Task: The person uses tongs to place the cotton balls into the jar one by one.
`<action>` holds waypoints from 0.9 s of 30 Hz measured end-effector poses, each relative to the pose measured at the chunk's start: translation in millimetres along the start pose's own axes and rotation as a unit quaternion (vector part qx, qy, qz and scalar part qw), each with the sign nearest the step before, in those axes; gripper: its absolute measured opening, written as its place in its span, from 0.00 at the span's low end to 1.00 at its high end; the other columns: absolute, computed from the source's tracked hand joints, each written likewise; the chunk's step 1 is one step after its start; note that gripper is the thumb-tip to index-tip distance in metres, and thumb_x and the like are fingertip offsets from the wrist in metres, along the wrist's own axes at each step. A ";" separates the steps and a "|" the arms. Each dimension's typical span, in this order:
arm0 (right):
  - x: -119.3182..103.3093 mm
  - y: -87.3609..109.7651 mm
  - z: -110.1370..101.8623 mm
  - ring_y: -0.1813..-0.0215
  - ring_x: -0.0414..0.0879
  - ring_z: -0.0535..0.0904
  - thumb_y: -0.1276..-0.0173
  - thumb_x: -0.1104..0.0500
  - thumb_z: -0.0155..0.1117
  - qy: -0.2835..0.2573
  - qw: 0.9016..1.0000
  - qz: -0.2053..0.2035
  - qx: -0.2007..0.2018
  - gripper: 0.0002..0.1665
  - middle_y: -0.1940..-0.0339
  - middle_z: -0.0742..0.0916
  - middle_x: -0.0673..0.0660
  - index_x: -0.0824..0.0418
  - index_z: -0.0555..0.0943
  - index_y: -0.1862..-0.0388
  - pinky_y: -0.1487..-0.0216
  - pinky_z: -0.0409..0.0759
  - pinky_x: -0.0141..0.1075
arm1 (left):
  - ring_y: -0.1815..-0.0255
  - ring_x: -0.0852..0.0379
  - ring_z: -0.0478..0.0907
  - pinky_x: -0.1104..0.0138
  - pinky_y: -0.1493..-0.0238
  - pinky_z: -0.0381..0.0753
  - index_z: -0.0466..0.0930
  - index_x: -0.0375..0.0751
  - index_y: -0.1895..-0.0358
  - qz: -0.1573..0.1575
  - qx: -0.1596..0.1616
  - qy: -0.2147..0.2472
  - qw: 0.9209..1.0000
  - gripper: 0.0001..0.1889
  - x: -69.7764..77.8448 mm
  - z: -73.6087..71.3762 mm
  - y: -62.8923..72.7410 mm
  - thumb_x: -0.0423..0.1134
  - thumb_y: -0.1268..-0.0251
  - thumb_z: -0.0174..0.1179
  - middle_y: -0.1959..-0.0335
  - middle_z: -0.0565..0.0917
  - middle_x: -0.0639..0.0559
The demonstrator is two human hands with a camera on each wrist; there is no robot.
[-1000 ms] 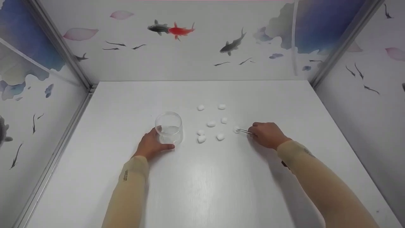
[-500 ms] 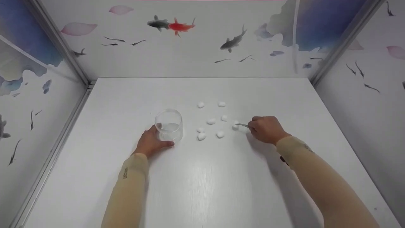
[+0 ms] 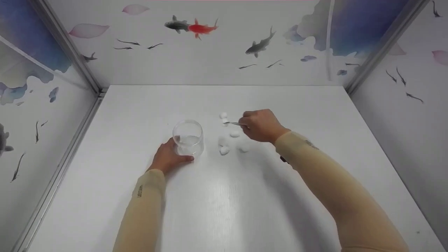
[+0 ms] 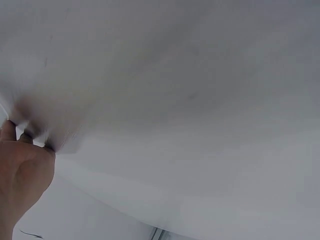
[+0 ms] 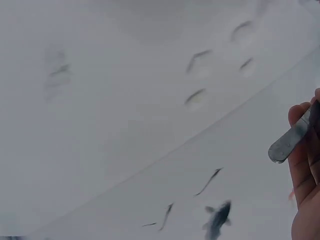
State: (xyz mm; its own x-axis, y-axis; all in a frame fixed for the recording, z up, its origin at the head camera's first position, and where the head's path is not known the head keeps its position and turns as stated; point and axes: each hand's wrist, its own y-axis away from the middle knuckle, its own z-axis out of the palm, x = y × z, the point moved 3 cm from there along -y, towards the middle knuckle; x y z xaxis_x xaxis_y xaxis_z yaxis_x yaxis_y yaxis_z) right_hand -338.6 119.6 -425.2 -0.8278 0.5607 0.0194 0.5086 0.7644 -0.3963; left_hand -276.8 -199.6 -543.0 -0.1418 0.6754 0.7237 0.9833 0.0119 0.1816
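In the head view, my left hand (image 3: 169, 156) holds a clear, wide-mouthed cup (image 3: 196, 146), thumb in front and fingers behind. The left wrist view shows that hand (image 4: 25, 172) at its left edge. My right hand (image 3: 261, 124) pinches metal tweezers (image 3: 235, 123), whose tips point left at a white cotton ball (image 3: 224, 121). Just beyond it lies another cotton ball (image 3: 223, 115). The rounded end of the tweezers (image 5: 290, 142) sticks out of the right hand in the right wrist view.
Several more cotton balls lie between cup and right hand, among them an oblong one (image 3: 235, 133), a near one (image 3: 224, 150) and a blurred one in shadow (image 3: 244, 147). Everything stands on a white table (image 3: 210, 210), walled by printed panels (image 3: 224, 70) with painted fish.
My right hand has moved left and away from me with the tweezers, carrying a cotton ball from the right side of the group. The left hand stays at the cup.
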 end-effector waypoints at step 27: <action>-34.6 -37.0 12.6 0.80 0.44 0.74 0.39 0.65 0.66 -0.023 0.998 -0.065 -0.012 0.05 0.77 0.80 0.50 0.56 0.85 0.69 0.80 0.77 0.41 | 0.24 0.37 0.54 0.48 0.24 0.50 0.55 0.40 0.22 -0.015 0.004 0.002 1.000 0.60 2.2 -2.3 0.5 0.58 0.57 0.79 0.26 0.65 0.39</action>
State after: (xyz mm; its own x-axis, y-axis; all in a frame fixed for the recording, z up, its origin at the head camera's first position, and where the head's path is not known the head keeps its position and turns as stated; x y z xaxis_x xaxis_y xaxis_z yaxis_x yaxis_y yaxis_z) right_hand -331.8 68.0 -422.7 -0.8970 0.4413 0.0261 0.4012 0.8374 -0.3712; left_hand -276.8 -199.8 -539.8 -0.1717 0.6719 0.7205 0.9795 0.0382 0.1978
